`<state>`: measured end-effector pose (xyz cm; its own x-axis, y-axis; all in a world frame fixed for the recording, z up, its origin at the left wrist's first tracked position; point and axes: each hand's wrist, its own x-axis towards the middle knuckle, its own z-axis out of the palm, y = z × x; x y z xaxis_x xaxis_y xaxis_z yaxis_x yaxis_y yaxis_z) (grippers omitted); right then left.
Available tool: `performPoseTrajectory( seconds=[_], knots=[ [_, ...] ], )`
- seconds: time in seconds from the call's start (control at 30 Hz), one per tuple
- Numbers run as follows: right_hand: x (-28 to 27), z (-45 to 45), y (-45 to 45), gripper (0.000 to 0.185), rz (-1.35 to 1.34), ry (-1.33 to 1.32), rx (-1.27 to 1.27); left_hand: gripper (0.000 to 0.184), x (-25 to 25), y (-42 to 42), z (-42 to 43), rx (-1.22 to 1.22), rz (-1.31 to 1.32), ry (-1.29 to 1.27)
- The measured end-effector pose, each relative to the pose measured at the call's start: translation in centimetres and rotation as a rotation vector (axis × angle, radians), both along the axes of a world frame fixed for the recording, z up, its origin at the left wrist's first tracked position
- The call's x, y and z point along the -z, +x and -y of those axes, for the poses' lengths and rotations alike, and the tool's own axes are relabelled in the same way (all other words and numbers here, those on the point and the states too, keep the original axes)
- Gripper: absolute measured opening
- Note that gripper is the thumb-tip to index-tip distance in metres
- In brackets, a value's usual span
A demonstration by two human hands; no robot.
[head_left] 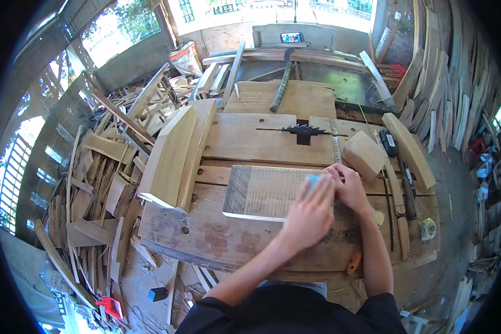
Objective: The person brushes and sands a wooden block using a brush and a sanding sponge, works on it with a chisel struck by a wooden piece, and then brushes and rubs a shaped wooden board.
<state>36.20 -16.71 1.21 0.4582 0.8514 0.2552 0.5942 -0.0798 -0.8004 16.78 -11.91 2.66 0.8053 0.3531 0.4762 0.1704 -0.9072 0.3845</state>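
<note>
A rectangular wooden board [273, 192] lies on the workbench in front of me, its left end covered in dark, close-set lines. My left hand [310, 214] reaches over the board's right part, fingers stretched forward and held together. Beneath those fingers shows a small light-blue object [313, 180], mostly covered; its kind is unclear. My right hand [349, 188] is closed at the board's right end, fingers curled close to my left fingertips. Whatever it grips is hidden. A wooden block [364, 156] rests just beyond the right hand.
A toothed saw blade [303, 130] rises through the bench's slot ahead. Long shaped timbers [175, 156] stand on the left. At right lie a curved wood piece [409, 150], a black device [388, 143] and a tape roll [427, 229]. An orange handle [354, 261] lies near my right forearm.
</note>
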Motion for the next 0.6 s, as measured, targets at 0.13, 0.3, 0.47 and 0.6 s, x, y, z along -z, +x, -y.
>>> performPoseTrajectory(
  seconds=[0.13,0.3,0.47,0.6],
  knots=[
    [0.0,-0.1,0.0,0.03,0.0,-0.003,-0.018,0.061,-0.4,-1.9,-0.1,0.136,0.007,-0.052],
    [0.5,-0.1,-0.2,0.032,0.029,0.018,-0.003,0.06,-1.3,-8.7,-5.2,-0.105,-0.051,-0.03],
    [0.0,-0.1,-1.2,0.032,0.0,-0.016,0.014,0.06,-1.5,-12.4,-8.6,-0.299,-0.053,-0.001],
    [-0.3,-0.2,-1.5,0.032,0.051,-0.071,0.023,0.062,-1.0,-8.8,-7.1,-0.324,-0.067,0.037]
  ],
)
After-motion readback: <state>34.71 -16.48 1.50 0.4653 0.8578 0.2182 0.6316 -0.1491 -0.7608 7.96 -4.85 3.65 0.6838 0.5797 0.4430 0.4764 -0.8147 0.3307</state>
